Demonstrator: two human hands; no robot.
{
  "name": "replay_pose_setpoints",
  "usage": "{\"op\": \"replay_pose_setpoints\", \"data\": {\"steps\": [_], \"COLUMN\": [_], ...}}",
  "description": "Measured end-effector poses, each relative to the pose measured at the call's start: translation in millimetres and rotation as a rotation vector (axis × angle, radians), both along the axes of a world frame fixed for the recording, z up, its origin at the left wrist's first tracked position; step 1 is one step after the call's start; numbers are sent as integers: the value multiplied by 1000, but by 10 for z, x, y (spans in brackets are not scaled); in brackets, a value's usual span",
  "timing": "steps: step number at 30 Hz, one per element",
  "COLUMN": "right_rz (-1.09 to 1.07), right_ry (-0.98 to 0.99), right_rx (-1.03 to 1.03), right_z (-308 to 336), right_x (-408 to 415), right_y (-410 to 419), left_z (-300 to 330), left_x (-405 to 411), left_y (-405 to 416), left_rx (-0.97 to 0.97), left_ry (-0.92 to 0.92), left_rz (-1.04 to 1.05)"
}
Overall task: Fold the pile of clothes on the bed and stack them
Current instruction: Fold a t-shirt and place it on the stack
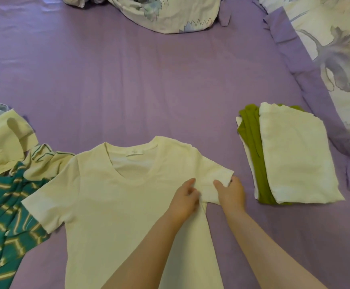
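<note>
- At lower centre of the head view, one cream short-sleeved T-shirt (115, 197) lies flat, face up, not yet folded.
- Both hands work its right sleeve: the left hand (185, 200) pinches cloth by the armpit, and the right hand (231, 191) grips the sleeve's edge.
- At right, one stack of folded clothes (288, 155) holds at least three pieces: cream, green, cream.
- At left, the unfolded pile (7, 184) shows roughly three garments, so I judge the task about half done.
- Across the top, one purple bed sheet (128, 84).

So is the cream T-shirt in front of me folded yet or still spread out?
Spread out. The cream T-shirt lies flat, both sleeves out; both hands, left hand and right hand, grip its right sleeve.
</note>
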State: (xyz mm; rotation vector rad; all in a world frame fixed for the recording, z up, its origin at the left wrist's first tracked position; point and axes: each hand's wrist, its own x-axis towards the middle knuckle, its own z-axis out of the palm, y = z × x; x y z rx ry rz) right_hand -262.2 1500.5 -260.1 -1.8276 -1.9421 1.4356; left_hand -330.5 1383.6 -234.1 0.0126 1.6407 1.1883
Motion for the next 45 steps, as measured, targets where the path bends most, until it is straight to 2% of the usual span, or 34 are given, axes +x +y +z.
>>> {"op": "replay_pose_setpoints", "data": {"steps": [4, 7, 10, 14, 17, 19, 23, 27, 30, 32, 37, 39, 41, 43, 45], "right_rz": [137, 249, 259, 177, 242, 344, 460, 598, 683, 770, 908, 935, 1041, 1218, 1352], "right_ry": [163, 168, 62, 134, 226, 241, 117, -92, -227, -236, -84, -9, -2, -75, -159], "right_rx": [140, 203, 129, 86, 90, 3, -131, -46, 33, 72, 12, -2, 89, 287, 420], "right_z": [133, 177, 54, 47, 146, 198, 171, 90, 110, 153, 220, 236, 211, 153, 86], "right_x": [-48, -118, -59, -15, -166, -308, -463, -504, -605, -724, -1119, -1279, -1410, -1526, -1631], "right_y": [105, 238, 270, 195, 51, -122, -459, -559, -679, -861, -1493, -1749, -1982, -2174, -2329], "left_z": [-26, -53, -108, -68, -24, -6, -19, -34, -23, -20, -5, 20, 50, 92, 126], "left_x": [-33, -109, -159, -302, -431, -484, -499, -519, -584, -669, -917, -1073, -1251, -1427, -1598], "left_y": [140, 239, 292, 330, 249, 114, -247, -581, -880, -1151, -1884, -2151, -2399, -2602, -2765], "left_rx": [11, -4, -66, -105, 5, 62, 99, 16, -49, -124, -254, -336, -455, -585, -728], "left_ry": [-2, -4, -53, -162, -229, -268, -372, -308, -233, -139, 117, 273, 491, 716, 858], "left_rz": [37, 43, 10, -44, 97, 203, 344, 395, 490, 556, 653, 615, 532, 470, 417]}}
